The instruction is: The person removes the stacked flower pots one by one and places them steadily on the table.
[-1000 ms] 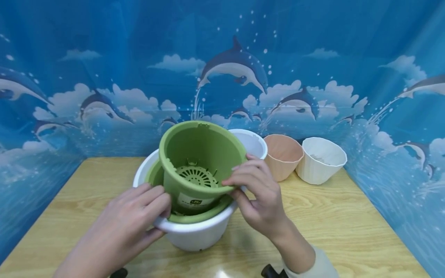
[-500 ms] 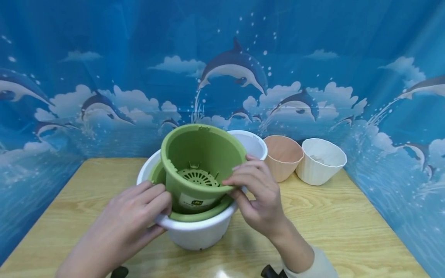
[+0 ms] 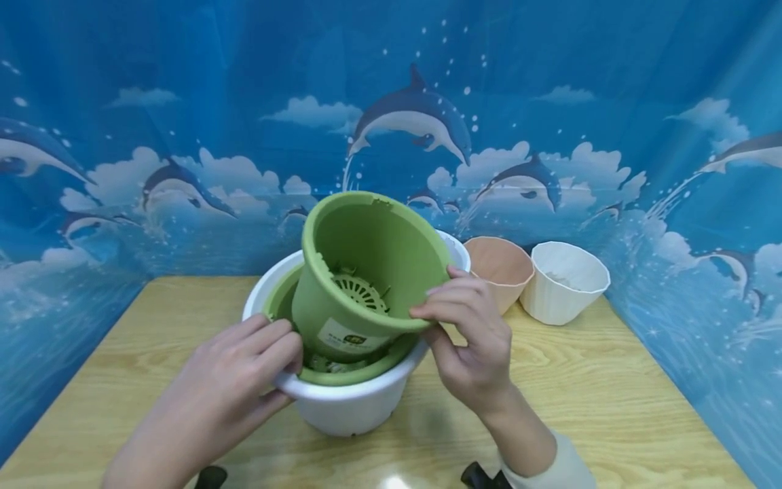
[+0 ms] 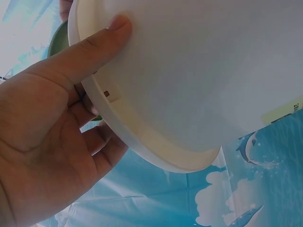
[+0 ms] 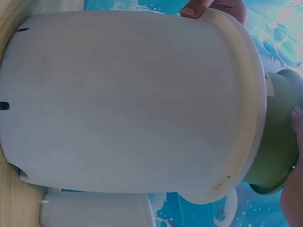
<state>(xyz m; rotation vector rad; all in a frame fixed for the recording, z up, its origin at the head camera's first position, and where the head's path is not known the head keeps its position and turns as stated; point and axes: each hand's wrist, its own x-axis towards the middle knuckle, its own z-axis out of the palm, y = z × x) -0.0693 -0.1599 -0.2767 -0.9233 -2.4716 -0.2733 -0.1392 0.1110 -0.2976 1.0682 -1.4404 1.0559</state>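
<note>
A small green flower pot (image 3: 320, 305) with a slotted bottom and a label leans inside a larger green pot (image 3: 360, 375). That larger one sits nested in a white pot (image 3: 354, 414) on the table. My right hand (image 3: 473, 339) pinches the small pot's right front rim between fingers and thumb. With its fingers over the rim and its thumb under it, my left hand (image 3: 235, 377) grips the white pot at the left front. In the left wrist view that thumb presses the white outer wall (image 4: 199, 71). The right wrist view shows the small green pot (image 5: 279, 127) standing out above the white rim.
Behind the nested pots, a second white pot (image 3: 459, 248) is mostly hidden. A peach pot (image 3: 497, 261) and a cream pot (image 3: 562, 292) stand to its right. The wooden table (image 3: 586, 394) ends against a blue dolphin-print curtain (image 3: 244, 102).
The small green pot has risen and shifted right in my right hand, tilting more toward me and showing more of its label. My left hand keeps its grip on the white rim.
</note>
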